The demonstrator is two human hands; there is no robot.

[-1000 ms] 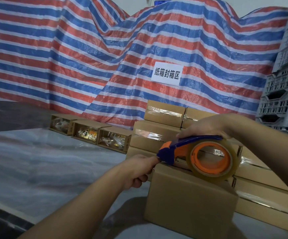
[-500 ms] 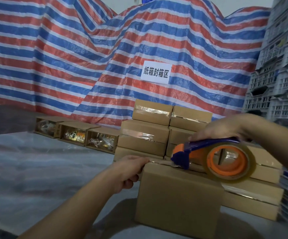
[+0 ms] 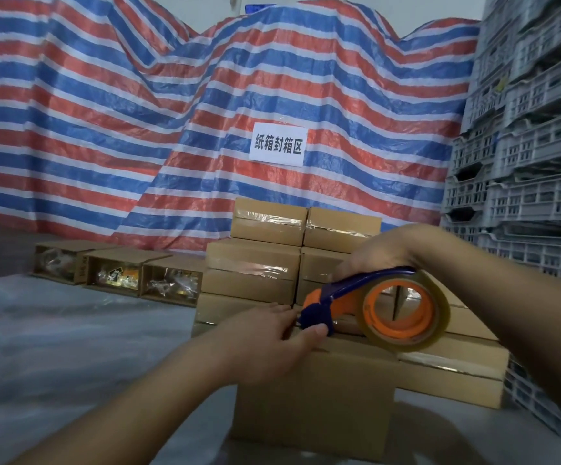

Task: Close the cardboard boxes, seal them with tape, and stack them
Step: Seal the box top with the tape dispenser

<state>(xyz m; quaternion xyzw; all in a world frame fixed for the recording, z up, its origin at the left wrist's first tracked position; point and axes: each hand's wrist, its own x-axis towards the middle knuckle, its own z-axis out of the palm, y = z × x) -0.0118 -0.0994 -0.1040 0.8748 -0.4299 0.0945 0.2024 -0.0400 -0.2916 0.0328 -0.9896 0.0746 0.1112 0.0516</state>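
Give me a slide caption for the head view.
Right hand runs tape dispenser over box; left hand steadies its top edge.

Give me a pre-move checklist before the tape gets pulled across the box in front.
1. Right hand grips the tape dispenser: ok.
2. Dispenser's blue nose sits at the near box top's left end: ok.
3. Left hand steadies that box at its top edge: ok.
4. Left fingers clear of the dispenser's nose: not ok, the thumb touches it.
5. Top flaps fully shut: cannot tell, top surface barely shows.
6. Tape end stuck to the cardboard: cannot tell.
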